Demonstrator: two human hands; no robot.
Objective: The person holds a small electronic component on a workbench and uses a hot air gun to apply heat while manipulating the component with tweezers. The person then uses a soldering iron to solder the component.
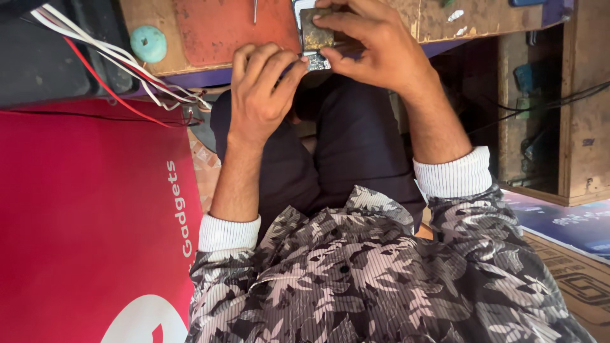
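1. At the near edge of the bench (445,22), a small device (314,35) lies under both hands.
2. Right hand (372,44) grips the device from above, fingers curled over it.
3. Left hand (260,95) pinches closed at the device's near end; what it holds cannot be told.
4. Left of the device: a teal knob (149,43) and loose wires (121,70).

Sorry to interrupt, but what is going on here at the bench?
A person in a patterned shirt works at the edge of a worn wooden bench. The right hand pins down a small flat device, while the left hand pinches at its lower end. White and red wires lie at the left.
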